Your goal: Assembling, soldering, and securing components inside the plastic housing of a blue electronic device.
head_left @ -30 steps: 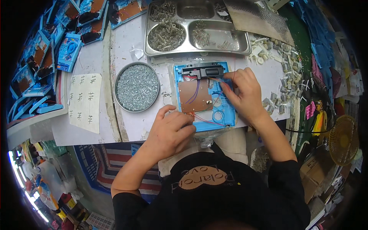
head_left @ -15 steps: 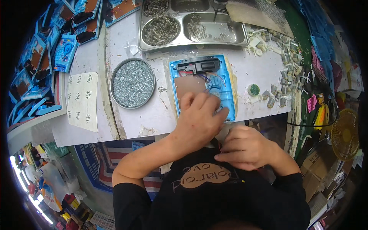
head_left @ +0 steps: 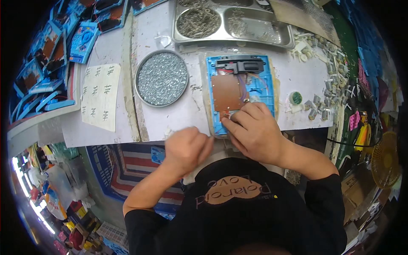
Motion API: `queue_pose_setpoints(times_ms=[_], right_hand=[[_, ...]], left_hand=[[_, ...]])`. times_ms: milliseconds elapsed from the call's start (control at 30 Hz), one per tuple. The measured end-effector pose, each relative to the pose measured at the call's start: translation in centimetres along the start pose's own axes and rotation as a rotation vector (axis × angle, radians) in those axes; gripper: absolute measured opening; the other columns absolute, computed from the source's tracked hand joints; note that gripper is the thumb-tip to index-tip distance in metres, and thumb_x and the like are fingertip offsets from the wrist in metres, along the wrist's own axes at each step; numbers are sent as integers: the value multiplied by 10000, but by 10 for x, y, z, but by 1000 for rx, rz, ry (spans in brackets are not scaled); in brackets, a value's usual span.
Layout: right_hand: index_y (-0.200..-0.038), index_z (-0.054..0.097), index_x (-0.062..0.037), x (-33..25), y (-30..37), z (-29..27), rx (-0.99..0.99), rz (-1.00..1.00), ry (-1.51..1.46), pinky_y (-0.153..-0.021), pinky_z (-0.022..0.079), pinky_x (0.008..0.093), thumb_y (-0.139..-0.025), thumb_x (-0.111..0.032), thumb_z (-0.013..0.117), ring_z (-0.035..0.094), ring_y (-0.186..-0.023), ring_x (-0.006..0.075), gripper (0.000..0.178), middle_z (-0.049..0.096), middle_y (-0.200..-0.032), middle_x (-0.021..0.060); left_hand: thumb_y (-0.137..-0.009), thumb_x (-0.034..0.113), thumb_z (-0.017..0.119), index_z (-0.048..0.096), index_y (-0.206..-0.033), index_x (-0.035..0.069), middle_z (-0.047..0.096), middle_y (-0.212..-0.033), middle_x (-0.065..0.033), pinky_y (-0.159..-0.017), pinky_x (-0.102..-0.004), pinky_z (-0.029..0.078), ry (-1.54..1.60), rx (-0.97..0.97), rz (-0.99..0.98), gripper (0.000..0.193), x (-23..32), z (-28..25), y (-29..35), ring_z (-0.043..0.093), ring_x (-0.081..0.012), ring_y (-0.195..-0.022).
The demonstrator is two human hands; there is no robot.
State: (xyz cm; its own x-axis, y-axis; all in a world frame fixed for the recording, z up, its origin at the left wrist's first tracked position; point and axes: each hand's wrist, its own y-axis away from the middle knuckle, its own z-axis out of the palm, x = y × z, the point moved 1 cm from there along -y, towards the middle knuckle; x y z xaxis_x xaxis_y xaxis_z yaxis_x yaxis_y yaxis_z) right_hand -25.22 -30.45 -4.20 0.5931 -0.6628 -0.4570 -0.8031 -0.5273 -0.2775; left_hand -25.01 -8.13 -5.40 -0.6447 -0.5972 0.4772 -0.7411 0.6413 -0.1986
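Note:
A blue plastic toy housing [head_left: 264, 87] lies open on the table in front of me. Inside it are a brown circuit board [head_left: 227, 93], a black mechanism [head_left: 244, 66] across the far end and thin coloured wires. My right hand [head_left: 257, 131] rests over the housing's near right part. Its fingertips are pinched together by a small reddish-brown piece [head_left: 224, 117] below the board; whatever they grip is too small to name. At the table's front edge, left of the housing, my left hand [head_left: 187, 148] is curled closed, its fingers hiding anything inside.
A round dish of small silver screws [head_left: 162, 78] stands left of the housing. Beyond it is a metal compartment tray [head_left: 204, 41] with springs. Small motors [head_left: 313, 111] and white plastic parts lie right, near a green roll [head_left: 295, 98]. Blue housings [head_left: 55, 46] are heaped far left.
My left hand has moved off the housing, left and toward me. My right hand has come up from the table edge onto the housing's near end. The whole view has shifted slightly.

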Motion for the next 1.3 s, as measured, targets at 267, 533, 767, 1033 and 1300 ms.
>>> queue_pose_setpoints(times_ms=[267,533,767,1033,1300], right_hand=[[-961,631,-87,-6,-3,16,28,48,9,-816,424,424,-704,-237,819,564,-886,255,352,572,-896,51],[-854,663,-134,32,-11,-45,-147,-111,-165,-784,451,398,-752,-238,787,601,-831,232,191,605,-790,42],[-1023,757,-74,270,-110,-228,815,94,716,-808,514,305,-893,-190,703,657,-803,196,182,726,-954,93],[-992,712,-48,314,-177,-249,589,42,819,-911,502,443,-837,-98,659,582,-1009,373,171,646,-1010,163],[-1102,715,-58,190,-121,-238,619,354,-184,-967,484,415,-981,-164,595,619,-1097,279,201,691,-1198,157]], left_hand=[[-822,197,750,648,-956,68,609,-814,-111,-668,-413,514,307,-447,52,212,0,-12,1,637,-304,-743],[-752,123,839,701,-907,77,604,-787,-84,-588,-386,501,364,28,183,213,-29,19,-26,614,-280,-671],[-720,119,876,751,-976,101,607,-774,-52,-568,-333,496,384,-32,150,285,-28,18,-27,617,-216,-674],[-722,130,869,744,-935,101,592,-769,-55,-579,-342,489,372,-33,64,248,-26,11,-20,603,-231,-667],[-724,102,857,739,-969,98,569,-790,-68,-584,-344,466,366,-26,22,272,-26,11,-16,587,-240,-688]])
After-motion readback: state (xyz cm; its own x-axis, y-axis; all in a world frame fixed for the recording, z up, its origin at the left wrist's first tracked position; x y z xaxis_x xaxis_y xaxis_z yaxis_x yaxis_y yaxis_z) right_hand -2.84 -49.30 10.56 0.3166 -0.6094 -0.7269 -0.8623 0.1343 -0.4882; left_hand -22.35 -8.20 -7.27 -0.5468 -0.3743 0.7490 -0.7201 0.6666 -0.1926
